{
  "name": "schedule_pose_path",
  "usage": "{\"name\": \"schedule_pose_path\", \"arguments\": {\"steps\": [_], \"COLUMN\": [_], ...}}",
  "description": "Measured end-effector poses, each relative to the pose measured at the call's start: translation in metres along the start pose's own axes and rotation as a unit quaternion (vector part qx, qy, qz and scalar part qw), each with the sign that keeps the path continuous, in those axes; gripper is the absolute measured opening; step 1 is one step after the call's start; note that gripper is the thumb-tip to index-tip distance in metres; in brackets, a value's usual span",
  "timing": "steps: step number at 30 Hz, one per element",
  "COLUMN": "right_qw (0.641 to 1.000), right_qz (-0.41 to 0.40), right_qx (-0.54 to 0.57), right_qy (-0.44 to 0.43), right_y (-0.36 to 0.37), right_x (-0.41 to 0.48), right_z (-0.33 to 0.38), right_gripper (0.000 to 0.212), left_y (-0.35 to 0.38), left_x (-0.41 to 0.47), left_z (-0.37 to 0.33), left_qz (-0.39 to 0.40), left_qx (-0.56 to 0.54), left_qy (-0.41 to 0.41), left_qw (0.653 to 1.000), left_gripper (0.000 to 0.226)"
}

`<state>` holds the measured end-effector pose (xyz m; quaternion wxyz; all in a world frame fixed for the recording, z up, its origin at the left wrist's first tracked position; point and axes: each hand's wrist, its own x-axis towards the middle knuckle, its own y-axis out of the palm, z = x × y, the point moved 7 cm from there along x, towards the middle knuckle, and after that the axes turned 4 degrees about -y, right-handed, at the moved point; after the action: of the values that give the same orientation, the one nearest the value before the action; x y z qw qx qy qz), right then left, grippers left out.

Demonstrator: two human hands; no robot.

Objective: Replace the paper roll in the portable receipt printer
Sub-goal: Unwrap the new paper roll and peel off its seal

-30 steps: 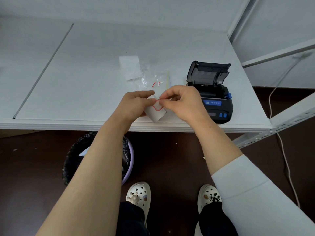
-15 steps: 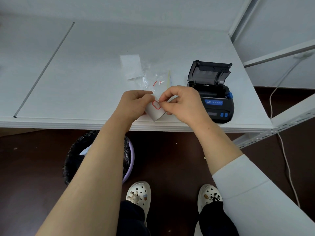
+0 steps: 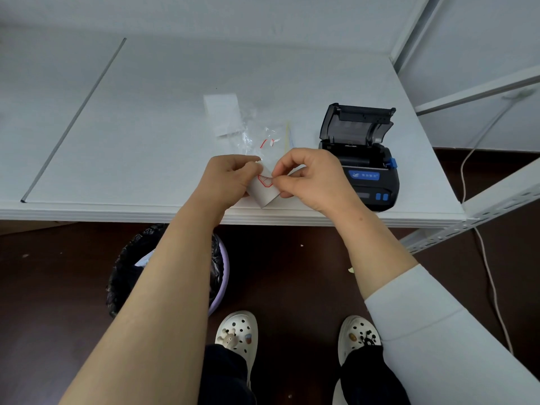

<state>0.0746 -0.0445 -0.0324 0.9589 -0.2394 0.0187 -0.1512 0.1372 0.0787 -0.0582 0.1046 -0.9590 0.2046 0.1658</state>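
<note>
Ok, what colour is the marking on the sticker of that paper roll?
Red, an outlined tab shape on the white paper roll, seen in the head view.

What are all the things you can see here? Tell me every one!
Receipt printer: 1, black with blue buttons, lid open, table's right near corner.
Paper roll: 1, white with a red-edged sticker, held in both hands at the table's front edge.
Plastic wrapper: 1, clear with red marks, behind the hands.
Paper slip: 1, white, behind the wrapper.
Table: 1, white.
Waste bin: 1, lilac with black liner, under the table.
Cable: 1, pale, on the floor at right.
Clogs: 2, white, on the floor.
Left hand: 1, holding the roll.
Right hand: 1, pinching the sticker.
</note>
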Motion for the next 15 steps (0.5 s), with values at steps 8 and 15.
{"name": "schedule_pose_path", "arguments": {"steps": [8, 15], "right_qw": [1.0, 0.998], "right_qz": [0.014, 0.014], "right_qx": [0.008, 0.037], "right_qy": [0.022, 0.052], "right_y": [0.0033, 0.0022], "right_x": [-0.0015, -0.0036], "right_z": [-0.0003, -0.0006], "right_gripper": [0.028, 0.025], "left_y": [0.0008, -0.0004], "left_x": [-0.0008, 0.0002], "left_z": [-0.0016, 0.0], "left_qz": [0.004, 0.001], "left_qx": [0.003, -0.01], "left_qy": [0.013, 0.012], "left_qw": [1.0, 1.0], "left_gripper": [0.012, 0.013]}}
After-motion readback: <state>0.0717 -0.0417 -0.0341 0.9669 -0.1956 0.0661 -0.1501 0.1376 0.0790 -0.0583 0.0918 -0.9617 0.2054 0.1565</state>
